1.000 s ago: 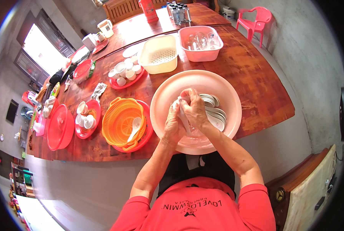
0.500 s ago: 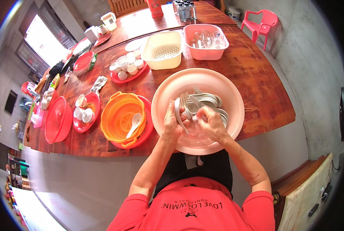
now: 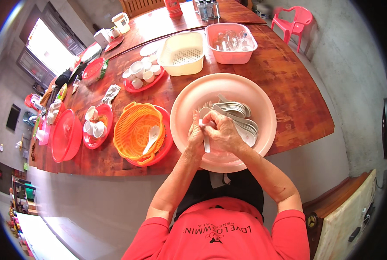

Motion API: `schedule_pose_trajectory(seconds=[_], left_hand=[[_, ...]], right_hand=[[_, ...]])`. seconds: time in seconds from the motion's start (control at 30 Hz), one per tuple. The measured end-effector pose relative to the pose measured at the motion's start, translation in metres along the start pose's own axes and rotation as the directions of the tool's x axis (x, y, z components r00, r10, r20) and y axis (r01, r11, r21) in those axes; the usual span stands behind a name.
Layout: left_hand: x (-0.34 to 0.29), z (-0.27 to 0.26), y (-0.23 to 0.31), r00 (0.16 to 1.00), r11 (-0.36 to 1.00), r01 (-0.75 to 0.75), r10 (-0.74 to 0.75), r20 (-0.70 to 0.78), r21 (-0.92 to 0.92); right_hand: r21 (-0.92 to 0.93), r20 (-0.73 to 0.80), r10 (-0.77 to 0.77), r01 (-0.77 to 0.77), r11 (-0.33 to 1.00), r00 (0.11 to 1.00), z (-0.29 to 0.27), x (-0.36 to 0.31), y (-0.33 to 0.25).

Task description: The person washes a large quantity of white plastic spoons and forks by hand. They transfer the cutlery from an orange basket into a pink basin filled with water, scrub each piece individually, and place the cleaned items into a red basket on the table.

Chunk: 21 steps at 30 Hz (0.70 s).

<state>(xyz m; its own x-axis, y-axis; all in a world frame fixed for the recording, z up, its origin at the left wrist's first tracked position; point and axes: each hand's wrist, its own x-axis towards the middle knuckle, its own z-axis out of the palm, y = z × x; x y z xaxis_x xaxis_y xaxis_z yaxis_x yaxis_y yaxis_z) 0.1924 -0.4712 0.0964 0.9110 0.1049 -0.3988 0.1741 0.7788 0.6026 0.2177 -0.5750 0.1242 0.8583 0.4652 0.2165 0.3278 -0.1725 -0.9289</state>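
Note:
Over the wide pale pink basin (image 3: 182,97), my left hand (image 3: 195,135) is closed around a white spoon (image 3: 207,145), whose handle points down toward me. My right hand (image 3: 224,133) is pinched onto the same spoon, its fingertips pressed against my left fingers and covering the spoon's middle. Inside the basin lie several stacked white spoons (image 3: 245,126), partly behind my right hand. Fork tines (image 3: 207,104) show just beyond my fingers. To the left, one white spoon (image 3: 153,135) rests in an orange colander (image 3: 126,123).
Beneath the colander is a red tray (image 3: 168,141). Farther left, a red plate (image 3: 108,113) holds white cups, beside a red basin (image 3: 67,138). Behind stand another plate of cups (image 3: 137,69), a cream basket (image 3: 180,65) and a pink tub (image 3: 232,56) of glasses.
My right hand has moved left and closed against my left hand. The spoon has turned so that its handle hangs more upright, and more of the stacked spoons show.

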Motion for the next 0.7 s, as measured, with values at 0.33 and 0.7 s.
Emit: schedule_pose_trajectory(seconds=[0.33, 0.7], left_hand=[[0.007, -0.012, -0.006, 0.976, 0.962, -0.164, 0.190, -0.102, 0.220], [-0.016, 0.000, -0.014, 0.817, -0.201, -0.325, 0.432, 0.381, 0.924]], right_hand=[[-0.188, 0.303, -0.257, 0.322, 0.928, 0.918, -0.022, -0.045, 0.010], [-0.577, 0.586, 0.073, 0.351, 0.738, 0.807, -0.021, -0.039, 0.109]])
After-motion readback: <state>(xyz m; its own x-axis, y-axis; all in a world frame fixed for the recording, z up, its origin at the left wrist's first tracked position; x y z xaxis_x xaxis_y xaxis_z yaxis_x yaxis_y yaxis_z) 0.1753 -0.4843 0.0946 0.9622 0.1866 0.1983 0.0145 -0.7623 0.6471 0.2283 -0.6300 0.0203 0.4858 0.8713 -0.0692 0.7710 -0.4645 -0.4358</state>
